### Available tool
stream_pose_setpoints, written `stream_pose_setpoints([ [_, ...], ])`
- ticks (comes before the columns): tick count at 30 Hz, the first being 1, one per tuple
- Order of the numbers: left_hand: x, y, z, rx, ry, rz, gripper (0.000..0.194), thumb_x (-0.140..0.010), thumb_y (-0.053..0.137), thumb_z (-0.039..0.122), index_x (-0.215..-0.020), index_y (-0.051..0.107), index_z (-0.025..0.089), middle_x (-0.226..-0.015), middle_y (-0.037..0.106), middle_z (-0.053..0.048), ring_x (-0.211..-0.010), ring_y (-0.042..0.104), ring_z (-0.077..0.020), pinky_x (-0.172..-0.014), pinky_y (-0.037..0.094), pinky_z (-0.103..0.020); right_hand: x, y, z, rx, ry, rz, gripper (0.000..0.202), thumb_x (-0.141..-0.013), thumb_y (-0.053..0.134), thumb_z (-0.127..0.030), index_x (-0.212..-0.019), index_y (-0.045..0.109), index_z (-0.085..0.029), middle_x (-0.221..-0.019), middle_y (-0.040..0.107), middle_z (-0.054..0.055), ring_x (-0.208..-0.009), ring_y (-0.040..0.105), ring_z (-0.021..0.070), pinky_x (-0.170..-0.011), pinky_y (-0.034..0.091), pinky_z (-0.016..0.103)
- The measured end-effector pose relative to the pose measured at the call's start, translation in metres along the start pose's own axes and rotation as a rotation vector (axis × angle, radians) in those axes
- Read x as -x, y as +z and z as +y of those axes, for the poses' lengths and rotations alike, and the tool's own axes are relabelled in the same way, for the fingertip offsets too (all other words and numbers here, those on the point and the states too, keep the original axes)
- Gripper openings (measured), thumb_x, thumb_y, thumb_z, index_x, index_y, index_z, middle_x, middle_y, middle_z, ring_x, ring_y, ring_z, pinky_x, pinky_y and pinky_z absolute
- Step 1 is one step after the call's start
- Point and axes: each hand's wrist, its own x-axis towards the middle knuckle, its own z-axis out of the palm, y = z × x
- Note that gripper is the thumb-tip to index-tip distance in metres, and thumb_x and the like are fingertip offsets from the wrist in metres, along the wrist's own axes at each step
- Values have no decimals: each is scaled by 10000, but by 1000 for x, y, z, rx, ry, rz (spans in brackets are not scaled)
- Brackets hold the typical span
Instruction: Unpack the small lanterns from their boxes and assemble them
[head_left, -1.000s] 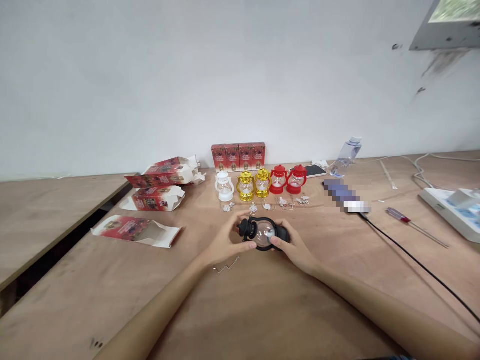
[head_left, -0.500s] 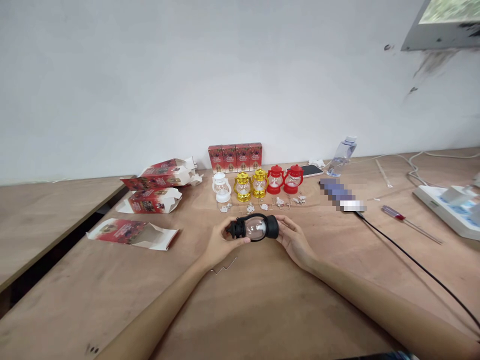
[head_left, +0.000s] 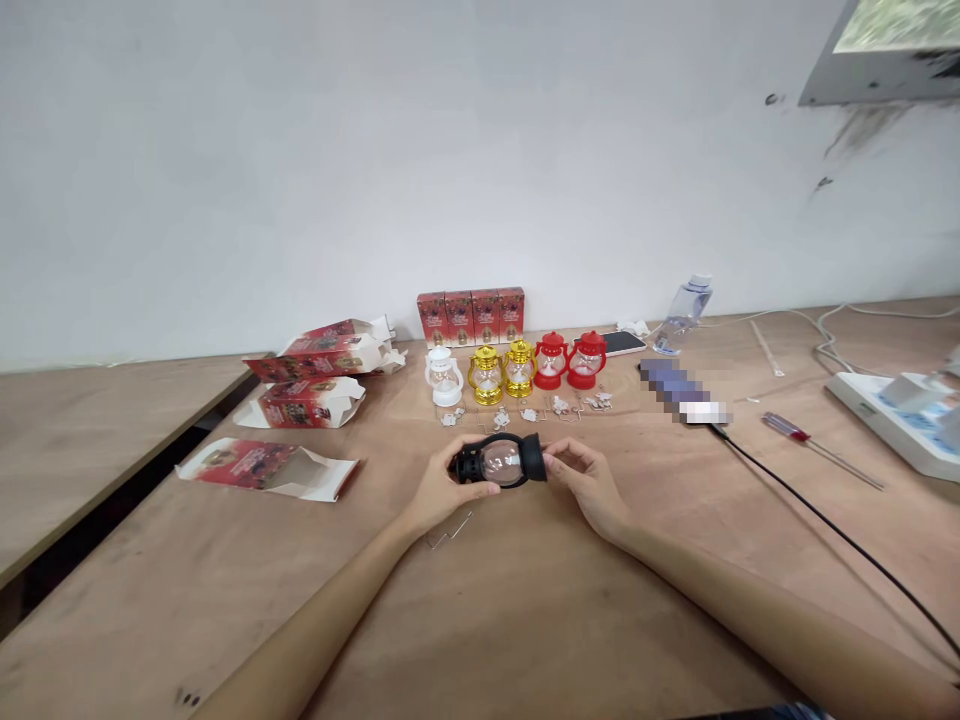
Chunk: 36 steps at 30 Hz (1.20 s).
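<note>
A black mini lantern (head_left: 501, 462) with a clear globe lies sideways above the table, its base pointing right. My left hand (head_left: 442, 485) is closed around its top end, thumb along the near side. At the base, the curled thumb and fingers of my right hand (head_left: 589, 485) pinch the bottom edge; whether they hold some small part there is hidden. On the table below my left hand rests a thin bent wire (head_left: 450, 532). Behind the hands stand a white lantern (head_left: 444, 380), two gold lanterns (head_left: 486, 378) and two red lanterns (head_left: 586, 362).
Small white pieces with wires (head_left: 501, 418) lie before the lanterns. Red boxes (head_left: 471, 318) stand against the wall; opened cartons (head_left: 270, 465) lie left. To the right are a bottle (head_left: 681, 318), a blurred device (head_left: 675, 388) with a black cable, a screwdriver (head_left: 821, 448) and a power strip (head_left: 892, 420).
The lantern has tilted slightly and its base has shifted left. My right hand's fingers have moved from around the base to a pinch at its bottom edge.
</note>
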Motion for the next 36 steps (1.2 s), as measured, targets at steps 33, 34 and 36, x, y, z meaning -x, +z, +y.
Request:
stream_pose_setpoints([
  [33,9,-8,23,-435,222,-24,530,-629,746,430,-1100,621,220,-1069,688,-52,-920,656,-223,-875,485,-341,12,9,-6,90,-69,-136,364,-705,647,-472,-954,519,-240,-945,592,44,-748,566,165,-570,466,262],
  [34,9,-8,23,-432,220,-21,527,-627,746,434,-1089,625,212,-1056,692,-55,-907,658,-222,-871,485,-341,12,8,-6,89,-70,-142,365,-707,649,-464,-965,517,-243,-960,589,46,-771,572,170,-576,469,262],
  [36,9,-8,23,-427,212,-9,513,-620,748,436,-1060,632,200,-1031,699,-55,-892,659,-218,-857,487,-333,12,8,-5,87,-72,-154,370,-714,652,-447,-993,514,-248,-981,583,48,-828,578,181,-589,475,259],
])
